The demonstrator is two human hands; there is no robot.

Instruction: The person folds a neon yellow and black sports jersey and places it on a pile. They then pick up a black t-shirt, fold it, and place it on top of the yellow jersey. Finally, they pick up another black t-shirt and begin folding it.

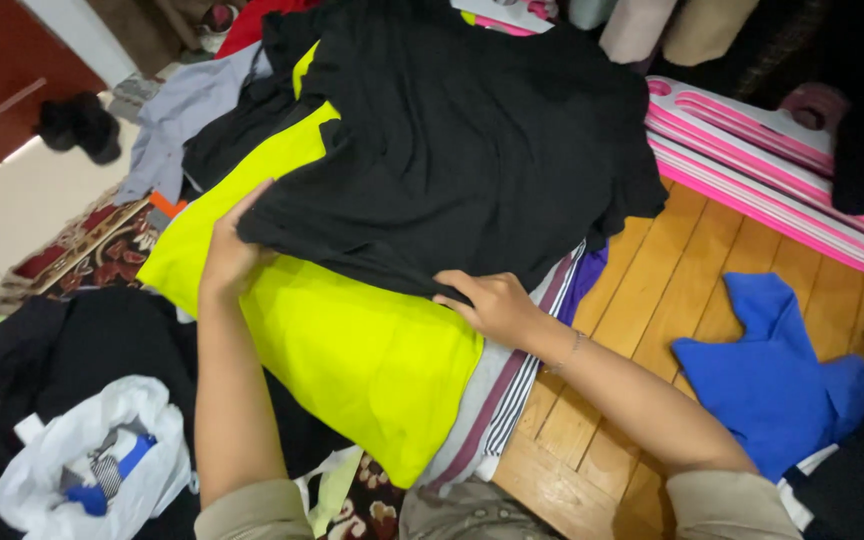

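Both hands, left hand (224, 255) and right hand (492, 303), have a closed grip on the near edge of the black garment (452, 140), over a neon yellow shirt (352, 350).

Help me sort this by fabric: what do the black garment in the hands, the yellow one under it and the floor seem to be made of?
Black garment: soft matte knit, probably cotton jersey; it drapes and creases limply. Yellow garment: smooth neon fabric lying flat, possibly synthetic, hard to be sure. Floor: wooden planks with visible grain and a slight varnished sheen.
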